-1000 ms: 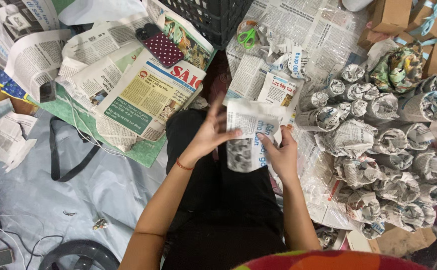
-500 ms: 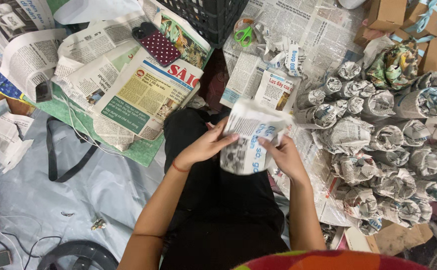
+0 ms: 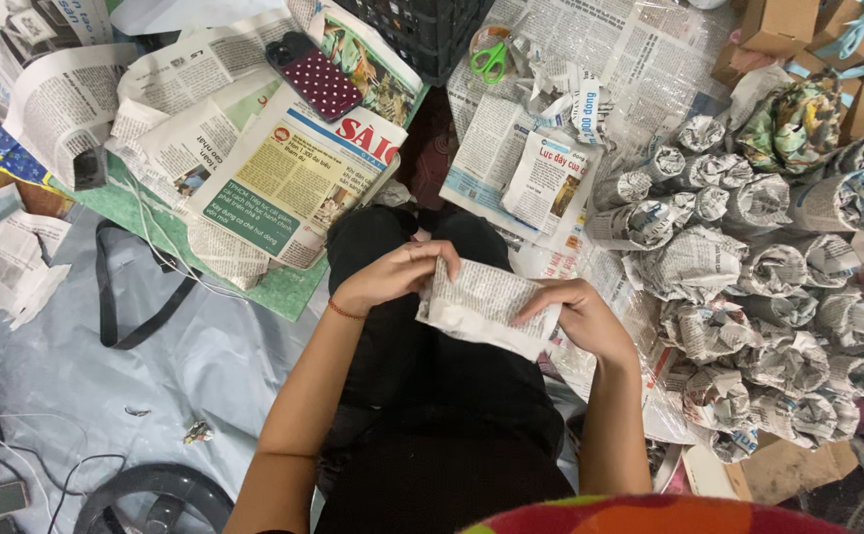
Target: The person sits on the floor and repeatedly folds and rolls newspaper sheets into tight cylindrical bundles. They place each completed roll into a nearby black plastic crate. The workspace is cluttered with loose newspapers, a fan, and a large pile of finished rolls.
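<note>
Person seated on floor, black-clad lap at frame centre. Both hands hold a newspaper-wrapped bundle (image 3: 486, 309) over the lap. Left hand (image 3: 392, 277) curled on the bundle's upper left edge, fingers bent over the paper, a red bracelet (image 3: 341, 311) at the wrist. Right hand (image 3: 575, 314) closed on the right end, fingers spread flat on the wrap, thumb underneath, not seen.

Room: lap edges tight. Left of the lap a grey sheet (image 3: 205, 366) lies mostly bare, with a black strap (image 3: 116, 297) looped on it and cables (image 3: 27, 445) at the lower left corner. A dark round object (image 3: 150, 499) sits at the bottom edge.

Right of the lap, just beside the right forearm, a dense pile of wrapped bundles (image 3: 748, 297) runs to the right frame edge, little free floor there. A bundle in patterned green paper (image 3: 798, 124) lies at the pile's far end.

Farther, ahead-left: a folded newspaper (image 3: 294, 183) with red headline block and green box, lying on a green mat (image 3: 284, 287). A phone (image 3: 315, 77) in a dark red dotted case rests on the paper stack. Ahead-right: open newspaper sheets (image 3: 570, 59), green-handled scissors (image 3: 491, 57) on them. A dark crate (image 3: 422, 30) at the top edge. Brown cardboard boxes (image 3: 778, 25) with pale blue ribbon at the top right corner.
</note>
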